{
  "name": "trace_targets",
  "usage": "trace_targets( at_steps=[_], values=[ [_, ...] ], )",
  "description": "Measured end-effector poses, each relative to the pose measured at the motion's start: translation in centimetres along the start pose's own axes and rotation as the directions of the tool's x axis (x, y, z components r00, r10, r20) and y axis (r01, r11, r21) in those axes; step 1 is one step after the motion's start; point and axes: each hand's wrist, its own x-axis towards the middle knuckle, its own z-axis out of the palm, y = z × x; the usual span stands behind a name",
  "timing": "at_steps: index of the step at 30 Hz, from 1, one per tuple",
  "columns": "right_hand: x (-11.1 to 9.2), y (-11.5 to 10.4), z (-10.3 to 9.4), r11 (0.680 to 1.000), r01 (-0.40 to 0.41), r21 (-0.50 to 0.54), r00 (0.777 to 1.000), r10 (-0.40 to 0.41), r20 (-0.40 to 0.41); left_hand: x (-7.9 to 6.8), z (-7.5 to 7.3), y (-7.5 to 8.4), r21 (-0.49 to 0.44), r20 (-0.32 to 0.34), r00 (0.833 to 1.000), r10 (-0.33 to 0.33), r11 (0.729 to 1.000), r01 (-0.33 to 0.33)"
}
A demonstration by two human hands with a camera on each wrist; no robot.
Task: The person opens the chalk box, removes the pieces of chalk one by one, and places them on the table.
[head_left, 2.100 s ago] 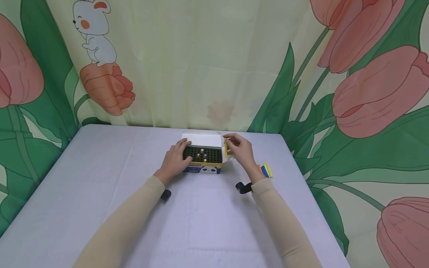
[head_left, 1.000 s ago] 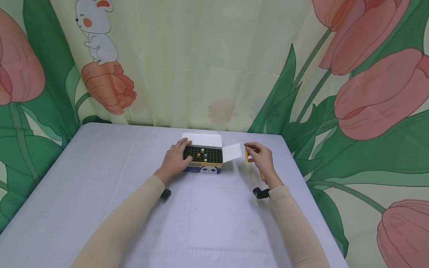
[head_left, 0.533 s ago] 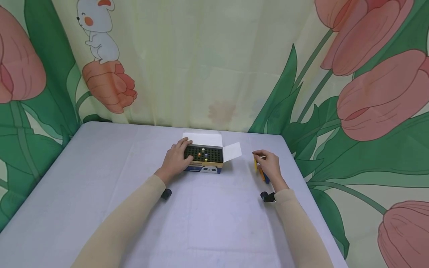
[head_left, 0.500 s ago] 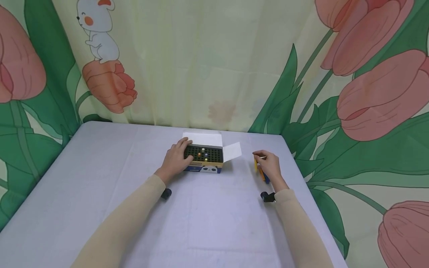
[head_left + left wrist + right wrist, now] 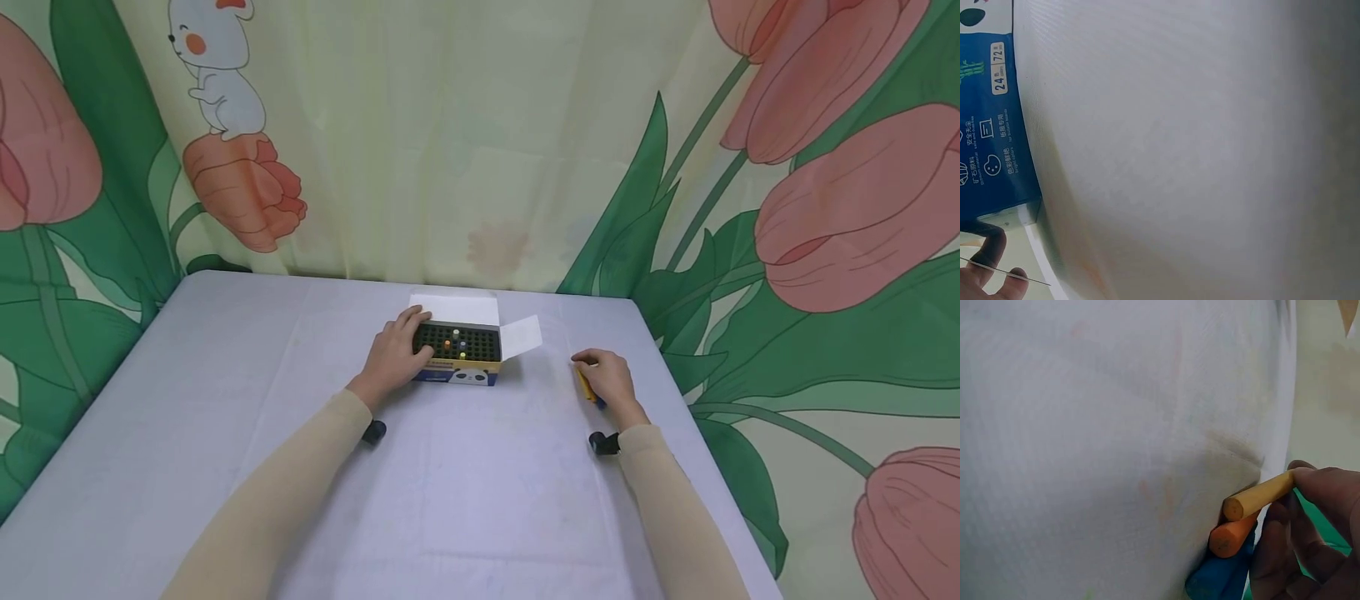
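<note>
My left hand [image 5: 393,346] grips the left end of an open chalk box [image 5: 472,377], its thumb at the front rim and its fingers toward the back. Inside is a black holder [image 5: 485,340] with rows of holes. White [image 5: 456,333], orange [image 5: 447,344], blue [image 5: 462,345] and yellow [image 5: 462,356] chalk tips show in it. At the right, my right hand [image 5: 609,379] is low over the table. In the right wrist view, its thumb and finger pinch the end of a yellow chalk stick [image 5: 1260,499], beside an orange chalk [image 5: 1232,539] and blue chalk [image 5: 1216,580].
A white lid flap [image 5: 453,308] stands up behind the box, and a side flap [image 5: 521,337] sticks out to its right. White cloth covers the table [image 5: 465,483]. A tulip-printed curtain [image 5: 420,167] hangs behind the far edge.
My right hand has moved from the box's right flap rightward and nearer me, lowering the yellow chalk to the others. The side flap swung outward. My left hand has stayed on the box.
</note>
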Motion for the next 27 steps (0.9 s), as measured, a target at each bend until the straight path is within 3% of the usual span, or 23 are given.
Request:
trace_targets(
  at_steps=[6,27],
  values=[
    [0.3,0.3,0.3,0.999,-0.036,-0.002,0.999,0.036,-0.016,0.0,-0.2,0.2,-0.004,0.002,1.000,0.001,1.000,-0.001],
    [0.3,1.1,0.9,0.998,-0.050,0.028,0.998,0.051,-0.025,0.1,-0.1,0.0,-0.005,0.005,1.000,0.003,1.000,-0.003]
  ],
)
